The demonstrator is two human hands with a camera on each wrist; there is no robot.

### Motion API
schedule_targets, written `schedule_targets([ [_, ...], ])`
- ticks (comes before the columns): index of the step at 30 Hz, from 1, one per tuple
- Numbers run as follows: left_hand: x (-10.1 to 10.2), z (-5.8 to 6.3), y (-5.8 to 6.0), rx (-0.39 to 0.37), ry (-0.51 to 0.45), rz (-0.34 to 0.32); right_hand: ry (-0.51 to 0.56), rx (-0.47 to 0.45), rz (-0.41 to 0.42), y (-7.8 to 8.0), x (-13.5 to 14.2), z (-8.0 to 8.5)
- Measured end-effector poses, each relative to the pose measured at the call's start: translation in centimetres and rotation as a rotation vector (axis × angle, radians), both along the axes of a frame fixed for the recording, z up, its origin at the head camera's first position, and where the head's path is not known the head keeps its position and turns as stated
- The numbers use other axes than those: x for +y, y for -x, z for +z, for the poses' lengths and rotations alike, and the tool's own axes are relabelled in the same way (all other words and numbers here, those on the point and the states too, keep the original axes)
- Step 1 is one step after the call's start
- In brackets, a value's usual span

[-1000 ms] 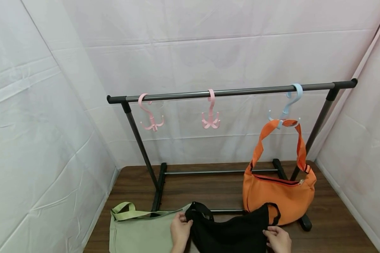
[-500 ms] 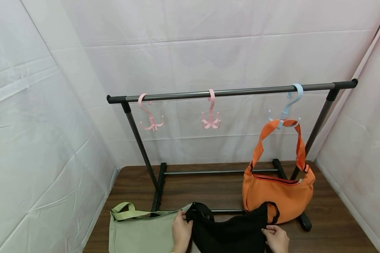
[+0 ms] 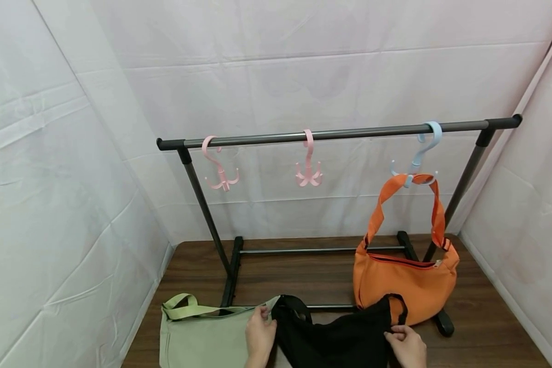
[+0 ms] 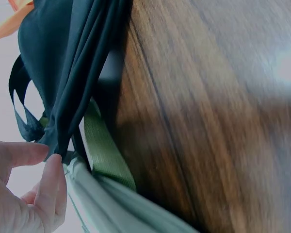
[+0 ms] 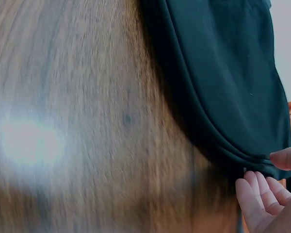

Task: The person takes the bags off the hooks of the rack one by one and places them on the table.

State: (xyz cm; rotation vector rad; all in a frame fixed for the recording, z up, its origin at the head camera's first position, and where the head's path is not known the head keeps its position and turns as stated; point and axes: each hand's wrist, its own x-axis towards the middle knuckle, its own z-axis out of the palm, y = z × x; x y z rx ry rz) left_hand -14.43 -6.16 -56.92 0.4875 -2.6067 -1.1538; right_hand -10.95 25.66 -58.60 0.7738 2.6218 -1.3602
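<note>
A black handbag [image 3: 336, 332] lies at the front of the table, overlapping the right side of a pale green handbag [image 3: 204, 335]. My left hand [image 3: 259, 337] pinches the black bag's left corner between thumb and fingers. In the left wrist view that hand [image 4: 31, 189] meets the gathered black cloth [image 4: 68, 73] beside the green strap [image 4: 104, 150]. At the opposite corner my right hand [image 3: 407, 347] pinches the black bag. The right wrist view has the right thumb above the cloth and the fingers [image 5: 264, 189] beneath it.
Behind stands a dark metal rack [image 3: 368, 133]. Two pink claw hooks, one left [image 3: 221, 168] and one central [image 3: 308, 163], hang bare on its bar. An orange handbag [image 3: 405, 286] hangs by its strap from a blue hook [image 3: 418, 153] at the right. White cloth walls [image 3: 276, 92] enclose the table.
Both hands stay at the black bag's corners. The left hand has shifted slightly left and the right hand slightly right. The bags and hooks look much the same.
</note>
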Motion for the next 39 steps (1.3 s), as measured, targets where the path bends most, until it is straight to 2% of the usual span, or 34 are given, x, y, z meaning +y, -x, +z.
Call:
schedule_targets([
  [6, -0.5, 1.3, 0.1, 0.033, -0.017, -0.073, -0.082, 0.06, 0.024, -0.1, 1.0, 1.8],
  [12, -0.2, 3.4, 0.9, 0.167, 0.049, -0.184, -0.178, 0.177, 0.065, -0.2, 1.7, 4.0],
  [15, 0.1, 4.9, 1.3, 0.244, 0.105, -0.273, -0.259, 0.259, 0.093, -0.1, 1.7, 5.0],
  [20, 0.7, 7.4, 2.1, 0.414, 0.205, -0.434, -0.396, 0.409, 0.098, 0.0, 1.5, 6.1],
  [22, 1.0, 8.4, 2.7, 0.483, 0.236, -0.491, -0.425, 0.46, 0.102, 0.0, 1.6, 6.3],
  [25, 1.5, 10.0, 3.5, 0.547, 0.278, -0.583, -0.445, 0.514, 0.132, 0.1, 1.8, 6.4],
  [30, 2.3, 12.4, 4.6, 0.599, 0.342, -0.727, -0.45, 0.632, 0.184, 0.4, 2.2, 6.7],
  [35, 3.5, 14.6, 5.4, 0.635, 0.419, -0.828, -0.472, 0.806, 0.214, 0.9, 2.4, 7.5],
  [39, 4.8, 16.7, 6.1, 0.672, 0.468, -0.904, -0.489, 0.899, 0.225, 1.3, 2.5, 8.5],
])
